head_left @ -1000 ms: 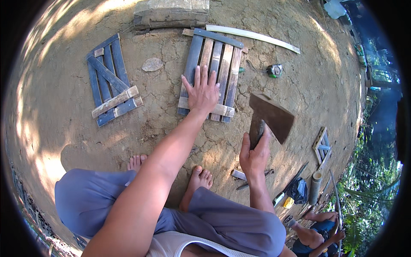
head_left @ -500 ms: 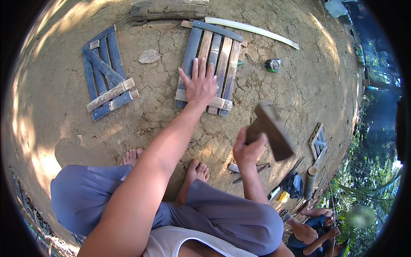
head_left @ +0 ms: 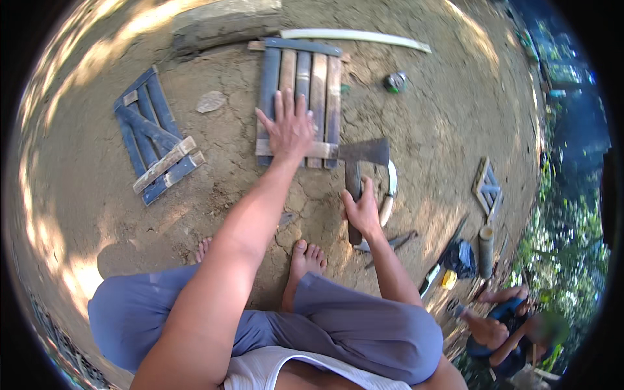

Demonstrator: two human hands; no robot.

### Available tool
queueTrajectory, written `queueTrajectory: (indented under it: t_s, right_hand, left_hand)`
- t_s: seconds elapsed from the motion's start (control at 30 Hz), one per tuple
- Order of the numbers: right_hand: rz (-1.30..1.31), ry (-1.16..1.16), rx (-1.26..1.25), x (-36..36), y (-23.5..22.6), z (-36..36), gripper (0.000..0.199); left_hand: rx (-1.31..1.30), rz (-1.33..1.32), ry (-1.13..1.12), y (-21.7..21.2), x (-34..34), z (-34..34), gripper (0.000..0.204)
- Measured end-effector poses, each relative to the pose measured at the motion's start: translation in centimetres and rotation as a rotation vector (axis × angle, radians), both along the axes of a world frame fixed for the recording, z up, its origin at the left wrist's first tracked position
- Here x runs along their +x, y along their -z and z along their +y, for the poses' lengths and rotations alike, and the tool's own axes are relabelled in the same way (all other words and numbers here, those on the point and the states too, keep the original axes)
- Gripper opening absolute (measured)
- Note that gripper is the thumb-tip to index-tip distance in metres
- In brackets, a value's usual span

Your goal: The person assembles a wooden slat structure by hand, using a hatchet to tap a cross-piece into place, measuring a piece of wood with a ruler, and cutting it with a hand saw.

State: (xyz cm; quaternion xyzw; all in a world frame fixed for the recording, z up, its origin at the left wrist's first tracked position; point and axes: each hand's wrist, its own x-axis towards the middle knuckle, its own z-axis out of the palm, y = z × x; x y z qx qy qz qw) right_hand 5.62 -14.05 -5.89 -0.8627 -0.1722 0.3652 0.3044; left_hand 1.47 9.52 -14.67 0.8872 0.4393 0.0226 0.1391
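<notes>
My left hand (head_left: 290,132) lies flat with spread fingers on a panel of bamboo slats (head_left: 304,75), near its lower crosspiece. That panel rests on the ground, with a crosspiece at each end. In my right hand (head_left: 363,211) is an axe (head_left: 367,151), gripped round its wooden handle. The axe head is up, and its back end is right beside the panel's lower right corner, perhaps touching it. A curved blade with a light handle (head_left: 387,211) lies just right of the axe, partly hidden.
A second slatted panel (head_left: 151,123) with a diagonal brace lies at left. A log (head_left: 224,29) and a pale strip (head_left: 357,36) lie beyond. A tape measure (head_left: 395,82), a black plastic bag (head_left: 460,259) and a bamboo tube (head_left: 485,252) are at right. Another person (head_left: 507,325) sits lower right.
The axe has swung left and turned upright, its head now by the panel's lower right corner. My left hand stays on the panel. The view has shifted and tilted.
</notes>
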Motion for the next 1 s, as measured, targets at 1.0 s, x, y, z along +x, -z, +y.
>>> queueTrajectory:
  t_s: [1.0]
  right_hand:
    - [-0.504, -0.121, 0.128, 3.5, 1.8, -9.2, 0.014]
  left_hand:
    - [-0.156, -0.494, 0.051, -3.0, -16.2, 5.3, 0.021]
